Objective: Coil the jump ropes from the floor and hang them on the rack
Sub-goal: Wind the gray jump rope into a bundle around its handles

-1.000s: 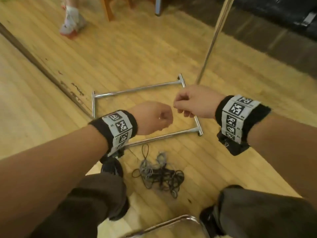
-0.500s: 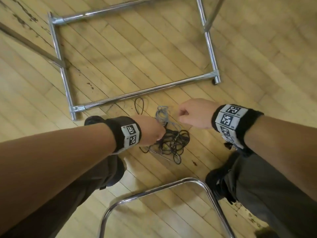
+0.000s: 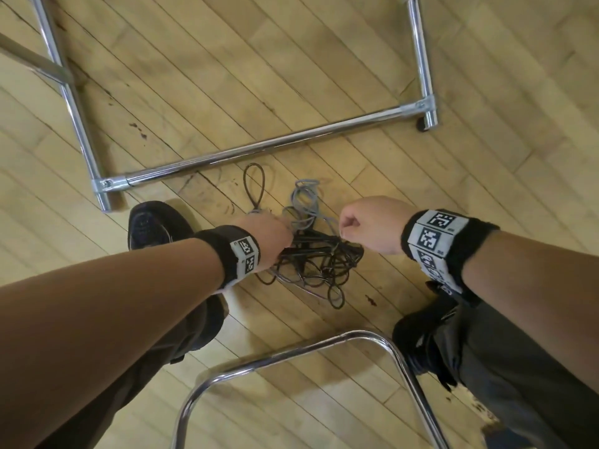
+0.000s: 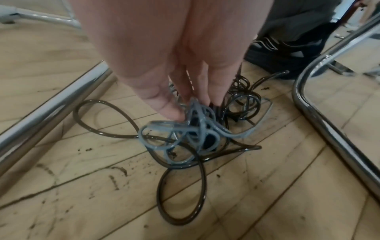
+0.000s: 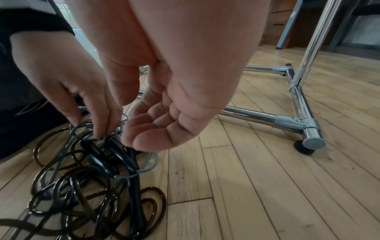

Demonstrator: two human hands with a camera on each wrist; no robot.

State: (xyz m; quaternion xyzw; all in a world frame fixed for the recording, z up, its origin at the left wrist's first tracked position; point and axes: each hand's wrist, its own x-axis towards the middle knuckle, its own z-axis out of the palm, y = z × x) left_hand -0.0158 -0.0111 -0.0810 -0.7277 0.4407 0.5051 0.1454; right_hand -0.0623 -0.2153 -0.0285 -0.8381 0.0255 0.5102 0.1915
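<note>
- Left hand [image 3: 269, 236]: fingertips [image 4: 174, 113] pinch into the top of the jump ropes [image 3: 311, 254], gripping grey strands. Risk: lifting here would likely drag the whole knot up, since grey and black cords interlock.
- Jump ropes: one tangled heap on the floor [image 3: 227, 92], between the shoes, just beside the rack [image 3: 259, 147] base bar. Risk: a loose black loop [image 3: 254, 186] near that bar could snag it.
- Right hand [image 3: 372, 223]: loosely curled above the heap, holding nothing. Risk: grasping blindly may tighten the tangle.
</note>
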